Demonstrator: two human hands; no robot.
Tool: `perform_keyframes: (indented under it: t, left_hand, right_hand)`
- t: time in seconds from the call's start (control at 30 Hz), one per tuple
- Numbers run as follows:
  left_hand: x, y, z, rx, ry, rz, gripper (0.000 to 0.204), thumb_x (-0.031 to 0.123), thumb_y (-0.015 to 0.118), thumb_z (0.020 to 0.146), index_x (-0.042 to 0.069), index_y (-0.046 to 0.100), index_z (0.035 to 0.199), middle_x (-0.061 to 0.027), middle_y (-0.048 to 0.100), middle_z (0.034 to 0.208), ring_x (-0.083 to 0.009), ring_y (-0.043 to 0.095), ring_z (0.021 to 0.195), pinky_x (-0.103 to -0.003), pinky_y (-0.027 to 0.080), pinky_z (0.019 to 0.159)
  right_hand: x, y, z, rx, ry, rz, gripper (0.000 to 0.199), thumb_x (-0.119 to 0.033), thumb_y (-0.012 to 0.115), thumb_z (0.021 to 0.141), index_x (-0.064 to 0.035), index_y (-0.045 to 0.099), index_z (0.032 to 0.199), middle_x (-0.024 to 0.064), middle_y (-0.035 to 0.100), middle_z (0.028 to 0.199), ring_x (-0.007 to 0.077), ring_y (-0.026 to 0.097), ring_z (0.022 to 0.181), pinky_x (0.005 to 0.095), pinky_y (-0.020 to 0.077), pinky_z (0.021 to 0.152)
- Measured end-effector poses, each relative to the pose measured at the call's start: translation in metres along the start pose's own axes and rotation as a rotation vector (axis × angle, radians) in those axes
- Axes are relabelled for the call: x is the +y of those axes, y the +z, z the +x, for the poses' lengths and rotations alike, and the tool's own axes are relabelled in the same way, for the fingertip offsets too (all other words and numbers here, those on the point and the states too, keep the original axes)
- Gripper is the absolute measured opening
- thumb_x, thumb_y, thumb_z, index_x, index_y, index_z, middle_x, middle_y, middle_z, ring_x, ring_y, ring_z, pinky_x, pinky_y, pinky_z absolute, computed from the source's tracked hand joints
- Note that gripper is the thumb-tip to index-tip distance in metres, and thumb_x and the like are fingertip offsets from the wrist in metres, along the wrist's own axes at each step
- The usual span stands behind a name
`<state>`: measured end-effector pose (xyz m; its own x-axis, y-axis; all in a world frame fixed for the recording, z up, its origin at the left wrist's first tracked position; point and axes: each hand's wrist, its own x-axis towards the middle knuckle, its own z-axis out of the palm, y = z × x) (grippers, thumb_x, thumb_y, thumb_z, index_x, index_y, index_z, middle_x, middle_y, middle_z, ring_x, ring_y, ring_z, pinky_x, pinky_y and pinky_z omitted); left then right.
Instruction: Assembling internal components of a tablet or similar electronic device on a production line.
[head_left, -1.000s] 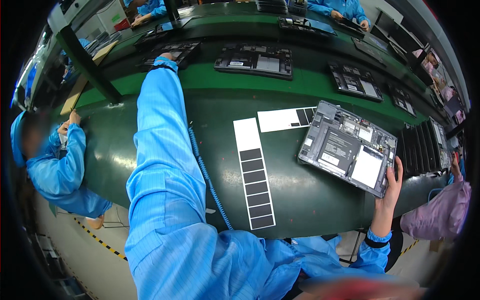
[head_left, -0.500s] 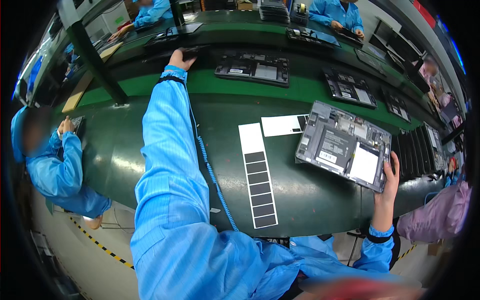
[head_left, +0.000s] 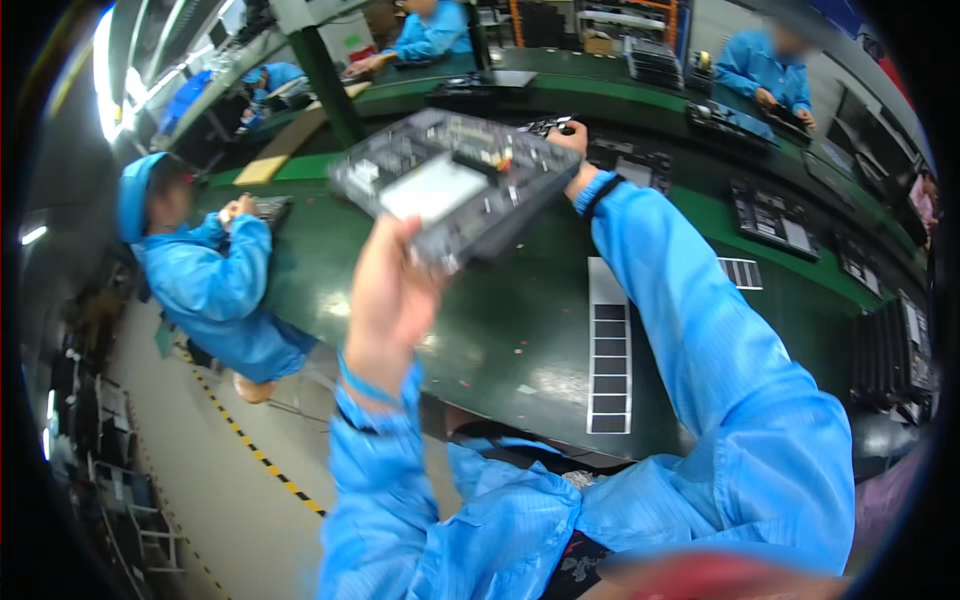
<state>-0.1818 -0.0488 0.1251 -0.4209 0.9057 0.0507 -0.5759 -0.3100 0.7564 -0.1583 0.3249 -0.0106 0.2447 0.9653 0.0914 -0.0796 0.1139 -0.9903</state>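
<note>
My left hand (head_left: 395, 290) grips the near edge of a laptop base (head_left: 450, 185), raised above the table and tilted. Its bottom cover is off, so circuit boards and a pale silver rectangle show; motion smears it. My right hand (head_left: 575, 145) reaches to the far side, just past the base's right corner, with fingers curled at a dark part (head_left: 543, 126). The raised base partly hides that part. Beside my right wrist, another open laptop base (head_left: 630, 165) lies on the belt. Below my right forearm is a white strip with black rectangles (head_left: 610, 365) on the green table.
More open laptop bases (head_left: 775, 220) lie along the belt to the right. Dark units (head_left: 890, 355) stand stacked at the right edge. A second label sheet (head_left: 742, 273) lies near my right sleeve. A co-worker (head_left: 215, 265) sits at the left; others work across the belt. A green post (head_left: 325, 85) rises behind.
The view has turned left. My left hand has come back from the belt and now holds a laptop base. My right hand has gone from the near right to the far side.
</note>
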Motion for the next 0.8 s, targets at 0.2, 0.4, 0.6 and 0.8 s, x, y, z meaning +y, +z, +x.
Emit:
perform_keyframes:
  t: [0.2, 0.4, 0.6, 0.8]
  left_hand:
    - [-0.042, -0.031, -0.102, 0.069, 0.133, 0.069, 0.046, 0.007, 0.05, 0.087, -0.005, 0.038, 0.129, -0.0158, 0.05, 0.125, -0.0259, 0.051, 0.116, -0.041, 0.041, 0.098]
    - [-0.08, 0.0, -0.065, 0.059, 0.173, -0.015, 0.036, 0.01, 0.054, 0.087, -0.006, 0.048, 0.118, -0.0154, 0.058, 0.113, -0.0259, 0.058, 0.102, -0.042, 0.048, 0.088]
    - [-0.184, 0.069, -0.064, -0.131, 0.021, -0.016, 0.034, 0.0, 0.06, 0.084, -0.001, 0.049, 0.117, -0.0087, 0.058, 0.109, -0.0176, 0.058, 0.097, -0.032, 0.049, 0.083]
    - [-0.154, 0.026, -0.058, -0.031, -0.292, -0.113, 0.043, 0.017, 0.056, 0.076, -0.001, 0.052, 0.115, -0.0148, 0.06, 0.106, -0.031, 0.061, 0.095, -0.046, 0.051, 0.085]
  right_hand:
    - [0.003, 0.02, -0.012, -0.499, -0.129, -0.344, 0.041, -0.029, 0.061, 0.087, -0.0052, 0.049, 0.118, 0.0175, 0.062, 0.107, 0.0314, 0.062, 0.096, 0.0383, 0.0483, 0.085]
    - [-0.048, -0.156, -0.081, -0.947, 0.399, 0.431, 0.042, -0.044, 0.045, 0.095, -0.0035, 0.05, 0.108, 0.0144, 0.06, 0.108, 0.0277, 0.059, 0.1, 0.0405, 0.0454, 0.088]
    - [-0.127, -0.318, -0.179, -0.725, 0.385, 0.663, 0.058, -0.051, 0.041, 0.094, -0.0025, 0.046, 0.126, 0.0142, 0.055, 0.122, 0.0242, 0.052, 0.114, 0.0396, 0.0395, 0.099]
    - [-0.105, -0.407, -0.172, -0.547, 0.12, 0.454, 0.037, -0.034, 0.041, 0.099, -0.0013, 0.052, 0.112, 0.0135, 0.063, 0.11, 0.0195, 0.063, 0.096, 0.0295, 0.0498, 0.081]
